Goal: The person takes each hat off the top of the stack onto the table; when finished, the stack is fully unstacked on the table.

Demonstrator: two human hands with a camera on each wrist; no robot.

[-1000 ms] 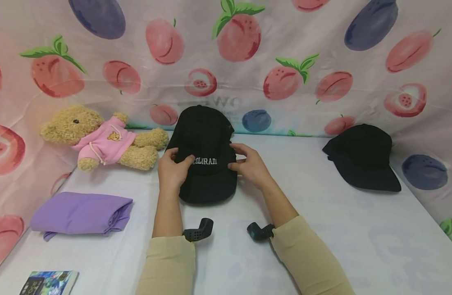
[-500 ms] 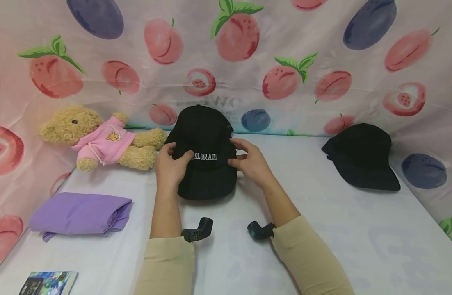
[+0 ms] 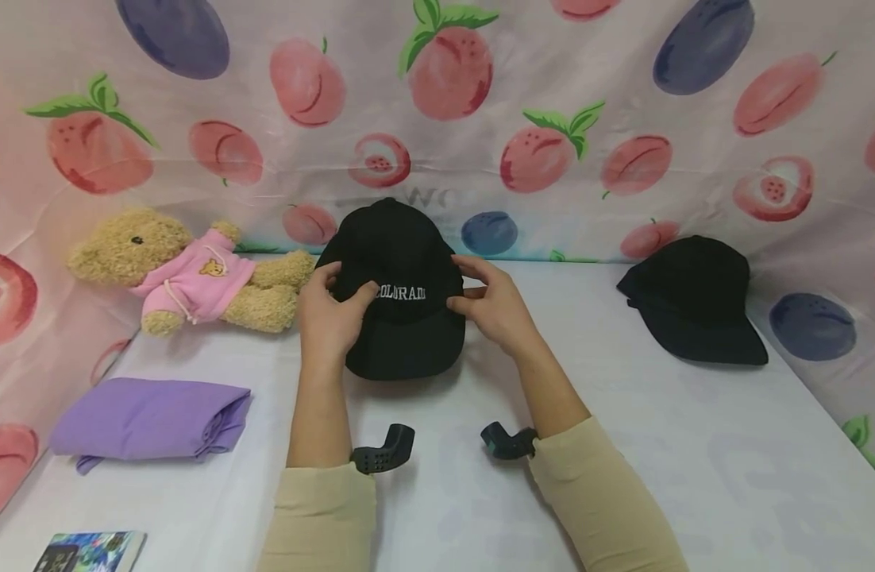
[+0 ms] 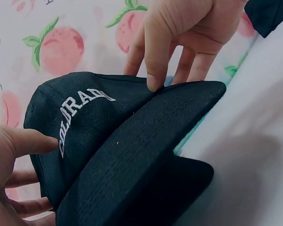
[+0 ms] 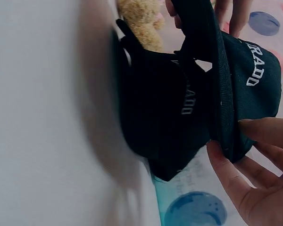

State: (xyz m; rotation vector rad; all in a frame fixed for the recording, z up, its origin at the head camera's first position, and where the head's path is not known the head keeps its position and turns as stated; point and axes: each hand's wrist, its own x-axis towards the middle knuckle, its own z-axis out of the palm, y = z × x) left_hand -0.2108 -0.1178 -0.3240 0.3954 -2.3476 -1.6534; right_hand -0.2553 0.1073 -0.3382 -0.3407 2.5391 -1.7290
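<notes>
A black baseball cap with white COLORADO lettering is held between both hands. My left hand grips its left side, thumb beside the lettering; my right hand pinches the opposite side near the brim. In the right wrist view, this upper cap is raised over another black cap with similar lettering, which sits on the white surface. The brim of that lower cap shows beneath the held one in the left wrist view. From the head view, the lower cap is hidden behind the held cap.
Another black cap rests at the right. To the left, a teddy bear in a pink hoodie lies on its back above a folded purple cloth. A colourful book lies at the front left. Fruit-print curtain encloses the table.
Both hands have lifted the upper cap a little, and its brim has risen away from the table. The head view has shifted slightly. The bear, cloth and right-hand cap stay put.
</notes>
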